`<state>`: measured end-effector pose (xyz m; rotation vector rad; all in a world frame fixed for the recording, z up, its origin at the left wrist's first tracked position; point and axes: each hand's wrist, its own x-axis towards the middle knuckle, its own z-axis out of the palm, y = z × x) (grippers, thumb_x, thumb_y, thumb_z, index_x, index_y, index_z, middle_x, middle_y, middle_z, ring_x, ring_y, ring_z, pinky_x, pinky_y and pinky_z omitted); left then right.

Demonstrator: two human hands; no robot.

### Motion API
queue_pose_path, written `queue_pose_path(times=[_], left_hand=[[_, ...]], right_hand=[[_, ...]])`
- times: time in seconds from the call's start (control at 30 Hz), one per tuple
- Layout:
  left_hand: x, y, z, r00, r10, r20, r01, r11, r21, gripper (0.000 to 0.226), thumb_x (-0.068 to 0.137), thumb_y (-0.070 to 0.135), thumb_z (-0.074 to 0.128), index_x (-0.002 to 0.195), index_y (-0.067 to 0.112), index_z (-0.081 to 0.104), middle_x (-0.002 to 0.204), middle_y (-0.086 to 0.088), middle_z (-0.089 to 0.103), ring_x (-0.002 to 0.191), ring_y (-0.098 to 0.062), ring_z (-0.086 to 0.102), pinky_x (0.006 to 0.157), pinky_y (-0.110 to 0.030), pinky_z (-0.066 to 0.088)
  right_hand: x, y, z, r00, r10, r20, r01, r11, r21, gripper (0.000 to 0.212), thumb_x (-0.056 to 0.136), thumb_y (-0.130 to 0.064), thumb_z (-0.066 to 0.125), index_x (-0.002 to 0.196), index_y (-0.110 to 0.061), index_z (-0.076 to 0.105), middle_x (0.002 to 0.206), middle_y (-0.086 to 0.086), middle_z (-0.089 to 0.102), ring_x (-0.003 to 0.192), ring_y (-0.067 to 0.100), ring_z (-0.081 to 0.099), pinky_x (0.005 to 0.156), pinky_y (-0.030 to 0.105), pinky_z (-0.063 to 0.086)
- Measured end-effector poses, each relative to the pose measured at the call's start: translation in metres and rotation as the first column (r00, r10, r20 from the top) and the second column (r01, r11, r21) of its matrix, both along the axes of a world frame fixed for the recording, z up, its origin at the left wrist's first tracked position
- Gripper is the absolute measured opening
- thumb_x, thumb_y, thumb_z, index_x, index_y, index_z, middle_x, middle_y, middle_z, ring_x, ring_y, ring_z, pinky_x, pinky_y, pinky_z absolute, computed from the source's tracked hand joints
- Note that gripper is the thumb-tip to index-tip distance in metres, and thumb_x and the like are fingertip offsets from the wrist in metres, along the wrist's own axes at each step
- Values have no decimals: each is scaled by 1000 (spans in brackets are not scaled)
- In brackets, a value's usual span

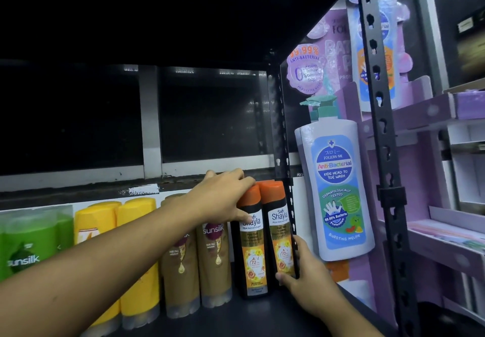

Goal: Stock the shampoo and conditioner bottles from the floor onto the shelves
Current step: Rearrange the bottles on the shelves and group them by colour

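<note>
the left hand (223, 197) curled over the orange cap of a safi shayla bottle (253, 247); the right hand (304, 276) pinched the second shayla bottle (279, 234) low down. both stood on the dark shelf (236, 318), right of brown sunsilk bottles (212, 255).

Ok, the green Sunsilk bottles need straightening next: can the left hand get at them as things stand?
Probably yes, once it lets go: the left hand grips the left Shayla bottle, and the green Sunsilk bottles stand unblocked at the far left.
</note>
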<state>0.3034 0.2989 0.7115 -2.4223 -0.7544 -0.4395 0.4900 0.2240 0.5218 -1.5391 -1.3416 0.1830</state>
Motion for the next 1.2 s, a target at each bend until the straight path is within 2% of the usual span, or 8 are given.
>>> queue_pose_path(times=[0.13, 0.3, 0.47, 0.57, 0.7, 0.83, 1.03, 1.2], left_hand=[[-9, 2, -9, 1000, -7, 18, 6, 997, 74, 84, 89, 71, 58, 156, 33, 26, 151, 5, 43, 139, -21, 43, 119, -54, 26], [-47, -18, -27, 976, -103, 193, 88, 993, 85, 80, 97, 70, 45, 161, 29, 23, 165, 5, 31, 152, -16, 27, 128, -50, 13], [-113, -44, -82, 890, -200, 409, 183, 980, 81, 53, 100, 54, 49, 144, 24, 54, 141, 8, 56, 132, -15, 47, 115, -38, 38], [-138, -47, -125, 864, -142, 483, 148, 989, 28, 46, 99, 48, 53, 136, 23, 61, 130, 8, 61, 123, -14, 53, 103, -35, 44], [-149, -44, -156, 811, 4, 586, 80, 990, -117, 43, 98, 41, 62, 136, 22, 58, 128, 7, 60, 120, -16, 56, 94, -26, 44], [-147, -46, -157, 704, 138, 696, 83, 958, -274, 49, 97, 41, 65, 141, 22, 51, 127, 1, 65, 113, -20, 63, 83, -30, 47], [-141, -37, -164, 703, 279, 654, 74, 886, -458, 69, 96, 46, 65, 153, 23, 35, 133, -3, 64, 108, -23, 68, 86, -36, 53], [-133, -31, -162, 677, 313, 666, 110, 852, -512, 60, 93, 44, 70, 140, 22, 40, 130, -4, 63, 112, -28, 65, 88, -37, 52]], right_hand=[[-1, -1, 2, 999, -24, 24, 24, 1000, 17, 68, 85, -18, 77, 132, -44, 36, 112, -24, 63, 100, -6, 60, 82, 11, 43], [-5, -7, 5, 974, -221, 53, 207, 959, 191, 54, 84, -31, 74, 132, -29, 48, 119, -10, 52, 108, 9, 54, 93, 28, 45], [-26, -21, 14, 947, -263, 183, 188, 919, 347, 45, 89, -32, 71, 128, -21, 53, 113, -10, 52, 110, 13, 53, 95, 34, 47], [-49, -25, 16, 950, -203, 236, 149, 963, 225, 53, 86, -45, 74, 129, -24, 51, 108, -14, 52, 100, 10, 57, 85, 29, 48], [-77, -22, 16, 975, -173, 138, 168, 985, 50, 59, 77, -50, 82, 116, -30, 42, 88, -16, 56, 82, 8, 59, 73, 30, 46], [-91, -16, 18, 959, -264, 102, 263, 965, 24, 61, 77, -39, 85, 111, -28, 36, 98, -5, 62, 90, 20, 61, 74, 32, 45], [-96, -11, 16, 946, -306, 103, 304, 952, 36, 54, 82, -30, 81, 107, -29, 33, 107, 5, 66, 97, 30, 65, 78, 39, 51], [-97, -13, 14, 949, -300, 99, 299, 954, 28, 51, 84, -32, 78, 108, -30, 34, 105, 3, 66, 96, 29, 65, 79, 38, 51]])
